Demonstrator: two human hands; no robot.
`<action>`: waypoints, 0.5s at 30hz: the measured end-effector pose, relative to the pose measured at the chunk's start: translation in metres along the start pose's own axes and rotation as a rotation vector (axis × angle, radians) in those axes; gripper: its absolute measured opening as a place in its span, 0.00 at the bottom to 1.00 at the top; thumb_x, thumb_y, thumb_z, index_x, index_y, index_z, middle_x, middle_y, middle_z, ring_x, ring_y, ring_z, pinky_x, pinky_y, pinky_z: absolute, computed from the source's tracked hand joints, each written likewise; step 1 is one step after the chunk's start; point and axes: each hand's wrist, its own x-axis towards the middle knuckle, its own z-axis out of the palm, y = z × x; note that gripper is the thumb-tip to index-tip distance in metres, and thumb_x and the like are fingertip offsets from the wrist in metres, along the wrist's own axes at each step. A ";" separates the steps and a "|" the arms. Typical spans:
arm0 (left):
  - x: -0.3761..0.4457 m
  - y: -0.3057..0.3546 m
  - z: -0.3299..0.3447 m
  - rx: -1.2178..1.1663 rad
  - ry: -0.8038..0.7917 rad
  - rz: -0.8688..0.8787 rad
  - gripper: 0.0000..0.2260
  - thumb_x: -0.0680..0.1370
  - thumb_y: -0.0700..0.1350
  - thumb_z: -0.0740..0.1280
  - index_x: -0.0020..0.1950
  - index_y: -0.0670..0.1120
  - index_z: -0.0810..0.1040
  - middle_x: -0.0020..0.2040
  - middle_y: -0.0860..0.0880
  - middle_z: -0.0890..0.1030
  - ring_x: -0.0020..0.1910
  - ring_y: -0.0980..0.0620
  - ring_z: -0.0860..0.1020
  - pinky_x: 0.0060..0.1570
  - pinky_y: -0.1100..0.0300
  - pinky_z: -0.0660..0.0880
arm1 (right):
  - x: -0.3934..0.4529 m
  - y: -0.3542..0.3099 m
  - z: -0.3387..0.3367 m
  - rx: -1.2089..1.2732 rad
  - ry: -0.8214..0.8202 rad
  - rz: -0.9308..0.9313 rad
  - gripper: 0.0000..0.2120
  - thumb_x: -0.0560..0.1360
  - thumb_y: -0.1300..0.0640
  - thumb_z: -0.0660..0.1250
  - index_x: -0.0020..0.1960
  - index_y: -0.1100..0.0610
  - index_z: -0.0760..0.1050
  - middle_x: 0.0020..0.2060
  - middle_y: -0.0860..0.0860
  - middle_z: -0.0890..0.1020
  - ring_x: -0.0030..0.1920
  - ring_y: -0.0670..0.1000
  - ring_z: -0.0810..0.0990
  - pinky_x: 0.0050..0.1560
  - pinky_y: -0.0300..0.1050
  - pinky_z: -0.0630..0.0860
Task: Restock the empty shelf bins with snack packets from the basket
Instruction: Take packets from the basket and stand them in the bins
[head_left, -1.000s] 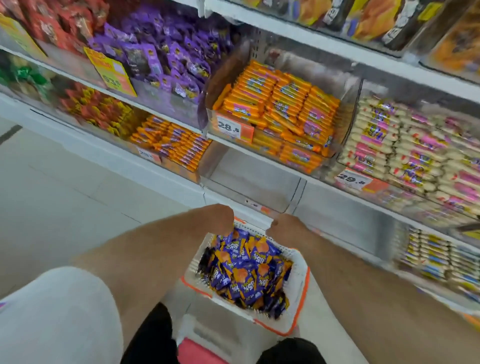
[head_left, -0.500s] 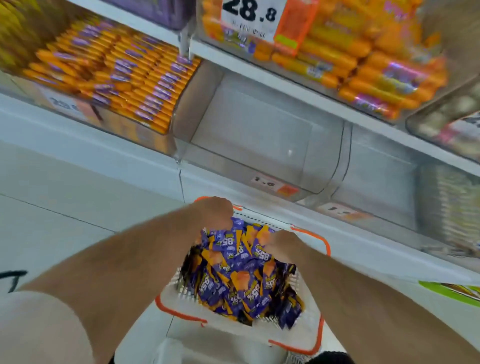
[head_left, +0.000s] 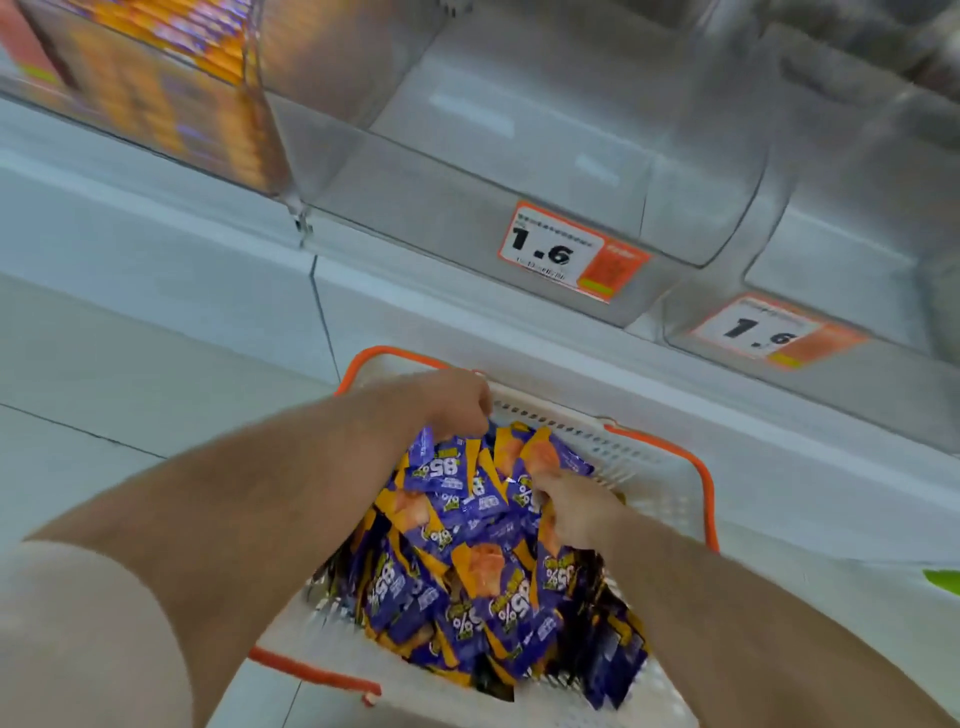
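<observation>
A white basket (head_left: 654, 467) with orange handles is seen on the floor just below a low shelf, heaped with purple and orange snack packets (head_left: 467, 571). Both hands are sunk into the far end of the heap. The left hand (head_left: 457, 402) is curled over the top packets near the basket's far rim, its grip closed around several of them. The right hand (head_left: 576, 506) is bunched on packets just beside it, fingers pinching them. Above, two clear empty bins (head_left: 519, 130) are shown, each fronted by a price tag (head_left: 566, 252) reading 1.6. A filled bin of orange packets (head_left: 156, 78) is seen at upper left.
</observation>
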 end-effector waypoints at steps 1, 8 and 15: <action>0.000 0.002 -0.002 -0.022 0.010 -0.005 0.14 0.75 0.42 0.63 0.59 0.48 0.77 0.47 0.46 0.82 0.40 0.47 0.82 0.43 0.55 0.80 | 0.000 0.002 0.001 -0.022 0.016 -0.008 0.23 0.67 0.65 0.75 0.55 0.50 0.69 0.53 0.54 0.73 0.49 0.57 0.77 0.46 0.55 0.78; -0.013 0.027 -0.028 0.068 0.160 0.027 0.16 0.77 0.45 0.65 0.65 0.45 0.77 0.63 0.46 0.78 0.60 0.47 0.75 0.63 0.52 0.72 | -0.017 -0.004 -0.010 -0.260 0.115 -0.039 0.10 0.71 0.64 0.72 0.45 0.54 0.72 0.40 0.53 0.78 0.44 0.55 0.77 0.44 0.50 0.73; -0.068 0.067 -0.062 0.128 0.261 0.072 0.17 0.77 0.45 0.65 0.66 0.45 0.77 0.67 0.48 0.76 0.64 0.47 0.74 0.64 0.55 0.70 | -0.074 -0.009 -0.051 -0.007 0.307 -0.019 0.14 0.72 0.68 0.64 0.48 0.49 0.70 0.50 0.51 0.78 0.42 0.51 0.72 0.37 0.42 0.66</action>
